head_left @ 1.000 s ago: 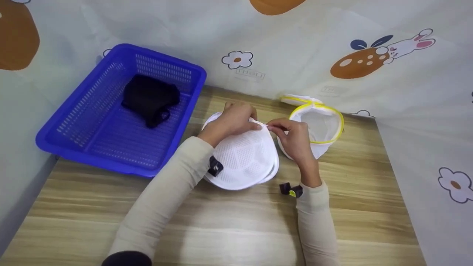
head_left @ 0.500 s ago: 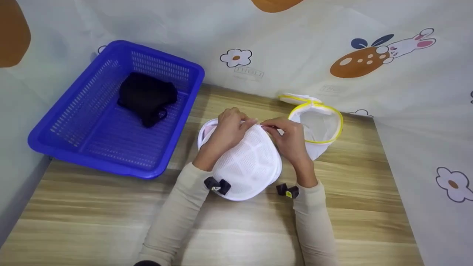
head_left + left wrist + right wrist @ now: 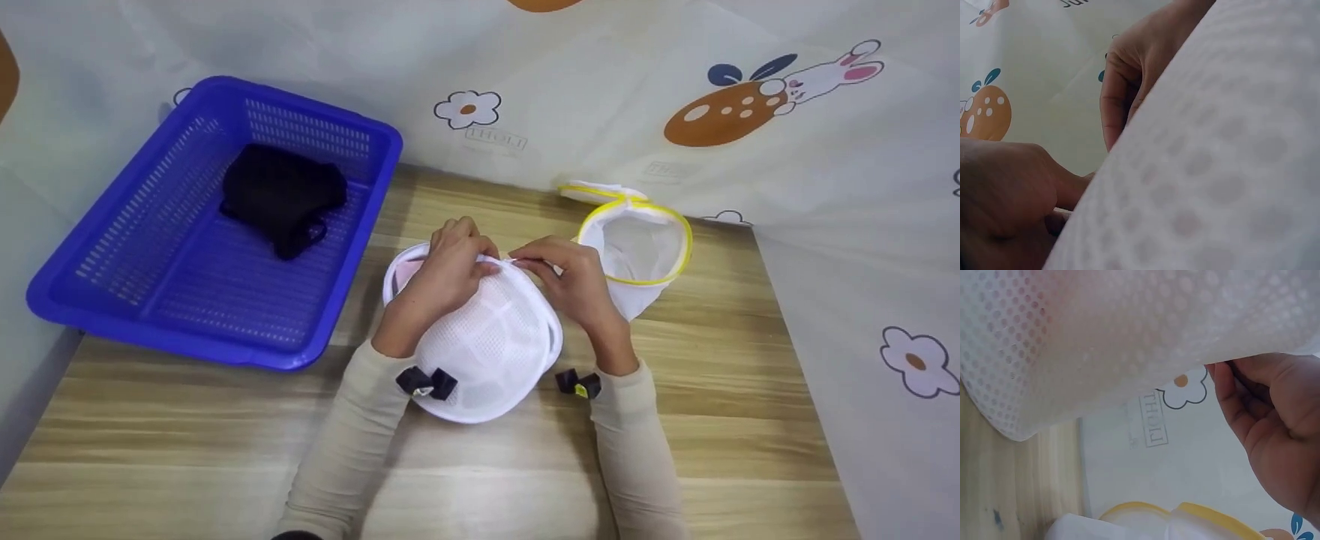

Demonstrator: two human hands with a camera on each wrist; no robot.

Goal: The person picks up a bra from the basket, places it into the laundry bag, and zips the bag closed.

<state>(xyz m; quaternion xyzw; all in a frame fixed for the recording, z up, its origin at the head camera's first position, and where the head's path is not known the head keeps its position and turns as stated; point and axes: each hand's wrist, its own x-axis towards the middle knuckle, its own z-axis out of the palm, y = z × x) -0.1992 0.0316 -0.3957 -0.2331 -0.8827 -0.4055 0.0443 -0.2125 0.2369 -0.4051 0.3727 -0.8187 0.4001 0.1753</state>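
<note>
A rounded white mesh laundry bag (image 3: pixel 480 352) stands tilted on the table in the head view, with something pinkish (image 3: pixel 406 271) showing at its left opening. My left hand (image 3: pixel 448 271) grips the bag's upper rim, thumb on the near side. Just to the right, my right hand (image 3: pixel 571 277) pinches the same rim between thumb and forefinger; a zipper pull there is too small to make out. Close up in the right wrist view, the right hand (image 3: pixel 1280 422) has its fingertips at the bag's edge, partly hidden by the mesh (image 3: pixel 1117 343).
A blue plastic basket (image 3: pixel 217 356) at the left holds a folded black cloth item (image 3: pixel 281 196). Behind my right hand, a second white mesh bag with yellow trim (image 3: pixel 637 281) lies with its lid open, near the patterned wall covering (image 3: pixel 585 112). Wood-grain table (image 3: pixel 720 420) extends below.
Both hands have shifted slightly left along the rim, the right hand still pinching it. The bag has turned and come nearer, exposing the pinkish contents at its left. The whole view has shifted a little.
</note>
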